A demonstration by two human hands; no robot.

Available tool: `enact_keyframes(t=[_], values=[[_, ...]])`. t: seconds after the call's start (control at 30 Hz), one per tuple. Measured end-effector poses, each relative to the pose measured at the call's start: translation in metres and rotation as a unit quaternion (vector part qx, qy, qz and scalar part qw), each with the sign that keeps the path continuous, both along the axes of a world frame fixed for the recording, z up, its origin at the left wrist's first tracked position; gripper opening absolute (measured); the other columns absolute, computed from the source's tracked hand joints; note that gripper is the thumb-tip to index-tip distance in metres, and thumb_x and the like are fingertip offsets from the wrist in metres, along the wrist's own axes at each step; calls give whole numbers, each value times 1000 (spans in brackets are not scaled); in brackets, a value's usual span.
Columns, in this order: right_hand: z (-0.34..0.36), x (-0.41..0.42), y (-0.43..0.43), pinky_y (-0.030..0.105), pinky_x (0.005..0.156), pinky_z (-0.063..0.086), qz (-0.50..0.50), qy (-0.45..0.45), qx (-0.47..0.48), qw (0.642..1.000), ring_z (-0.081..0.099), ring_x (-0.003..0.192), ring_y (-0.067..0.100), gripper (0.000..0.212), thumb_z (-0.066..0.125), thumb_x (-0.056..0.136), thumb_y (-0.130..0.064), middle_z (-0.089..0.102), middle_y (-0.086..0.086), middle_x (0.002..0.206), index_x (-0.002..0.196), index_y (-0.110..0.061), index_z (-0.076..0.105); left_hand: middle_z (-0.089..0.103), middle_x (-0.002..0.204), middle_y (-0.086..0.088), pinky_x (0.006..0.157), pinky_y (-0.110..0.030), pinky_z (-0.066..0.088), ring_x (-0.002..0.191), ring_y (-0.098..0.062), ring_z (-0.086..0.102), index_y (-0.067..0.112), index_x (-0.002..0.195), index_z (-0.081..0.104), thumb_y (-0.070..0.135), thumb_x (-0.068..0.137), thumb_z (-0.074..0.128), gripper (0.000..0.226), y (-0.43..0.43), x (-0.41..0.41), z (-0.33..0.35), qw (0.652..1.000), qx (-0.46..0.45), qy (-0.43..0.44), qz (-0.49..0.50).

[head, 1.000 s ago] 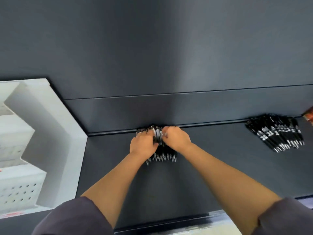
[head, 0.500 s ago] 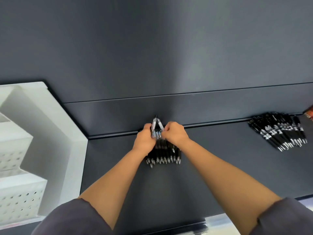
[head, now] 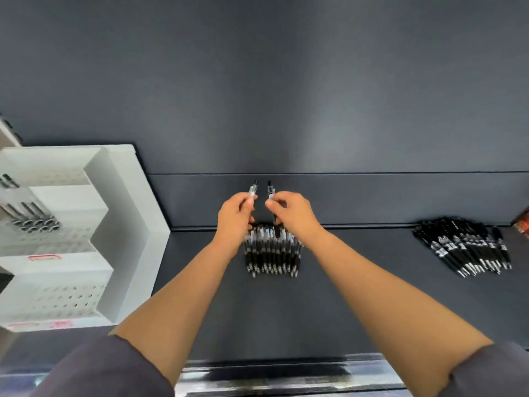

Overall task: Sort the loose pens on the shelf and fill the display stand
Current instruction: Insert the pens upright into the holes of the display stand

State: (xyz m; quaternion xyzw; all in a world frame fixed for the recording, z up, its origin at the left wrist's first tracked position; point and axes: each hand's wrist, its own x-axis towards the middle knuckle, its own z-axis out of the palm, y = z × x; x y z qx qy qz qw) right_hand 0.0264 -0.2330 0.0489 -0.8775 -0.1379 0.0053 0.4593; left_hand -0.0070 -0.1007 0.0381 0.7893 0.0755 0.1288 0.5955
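Since half a second ago both hands have come up off the pile, and the two pens that met at their tips now stand apart. From my end, the left hand (head: 233,222) pinches the left pen (head: 253,190) between thumb and curled fingers (head: 248,200). The pen's clear upper barrel and dark cap stick up past the fingertips, nearly upright. The right hand (head: 294,214) pinches the right pen (head: 270,191) the same way. Its top rises above the thumb and its lower end runs down behind the fingers toward the pile. The two pens are close together and roughly parallel, not touching, in front of the dark back panel (head: 372,196).

Just under the hands, the row of pens (head: 272,253) lies on the dark shelf (head: 357,296), side by side, tips toward me. The left hand's lower edge overlaps its left end; I cannot tell whether it touches.

A second heap of black pens (head: 463,245) lies well apart to the right. The white stepped display stand (head: 126,224) sits at the left, with a few pens (head: 31,217) in an upper tier.
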Motion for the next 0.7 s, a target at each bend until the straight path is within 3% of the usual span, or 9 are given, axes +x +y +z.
enact_keyframes(t=[0.1, 0.2, 0.3, 0.43, 0.57, 0.7], values=[[16, -11, 20, 29, 72, 47, 21, -47, 7, 999, 60, 61, 18, 12, 58, 91, -20, 64, 1, 70, 91, -10, 64, 56, 78, 7, 75, -36, 54, 67, -12, 57, 13, 98, 59, 12, 96, 45, 14, 15, -20, 18, 999, 22, -32, 26], [37, -20, 47, 37, 77, 52, 54, -59, 25, 996, 62, 73, 23, 15, 55, 93, -24, 69, 5, 82, 105, -16, 59, 59, 82, 5, 78, -27, 47, 78, -17, 59, 12, 99, 58, 11, 93, 51, 10, 41, -35, 38, 992, 87, -70, 61], [59, -30, 78, 41, 76, 53, 81, -87, 32, 992, 60, 75, 18, 13, 50, 95, -30, 67, -2, 76, 85, -23, 56, 61, 84, 5, 66, -12, 38, 78, -11, 55, 15, 96, 58, 14, 90, 55, 6, 71, -47, 58, 981, 136, -100, 98], [86, -48, 130, 41, 70, 51, 109, -134, 32, 984, 55, 71, 23, 32, 52, 94, -27, 52, 5, 69, 67, -12, 53, 59, 84, 7, 65, -7, 37, 78, -9, 55, 16, 93, 57, 13, 89, 58, 5, 124, -65, 82, 963, 162, -145, 157], [100, -58, 180, 49, 70, 54, 129, -136, 77, 979, 62, 74, 30, 27, 55, 92, -23, 61, 13, 72, 82, 0, 62, 60, 85, 6, 67, -11, 38, 77, -8, 54, 14, 98, 59, 14, 90, 57, 9, 173, -82, 94, 948, 204, -158, 189], [110, -69, 245, 45, 71, 57, 144, -129, 100, 976, 65, 75, 25, 10, 55, 92, -19, 64, 1, 79, 99, -13, 60, 57, 88, 10, 63, -3, 38, 77, -3, 54, 19, 123, 49, 11, 92, 52, 32, 239, -99, 105, 940, 217, -159, 210]])
